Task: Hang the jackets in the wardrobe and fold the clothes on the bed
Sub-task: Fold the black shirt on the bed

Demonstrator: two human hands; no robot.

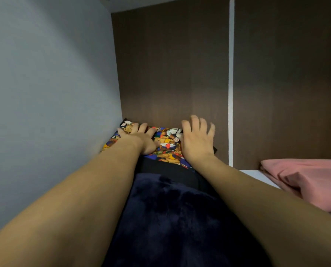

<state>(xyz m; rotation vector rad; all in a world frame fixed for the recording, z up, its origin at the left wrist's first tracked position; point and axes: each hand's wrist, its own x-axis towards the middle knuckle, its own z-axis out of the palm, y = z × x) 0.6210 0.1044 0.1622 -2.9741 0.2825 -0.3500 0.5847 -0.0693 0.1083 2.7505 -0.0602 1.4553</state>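
Inside a wardrobe compartment lies a folded garment with a colourful teddy-bear print (167, 140), pushed against the brown back panel. My left hand (139, 138) presses flat on its left part with straight fingers. My right hand (197, 140) rests on its right edge, fingers spread and slightly lifted. In front of the printed garment lie a folded black piece (168, 170) and a dark navy fuzzy garment (172, 218), which runs between my forearms towards the camera.
A grey side wall (51, 93) closes the compartment on the left. A white vertical divider (231, 83) separates it from the right compartment, where a folded pink garment (307, 182) lies on a white shelf (251, 173).
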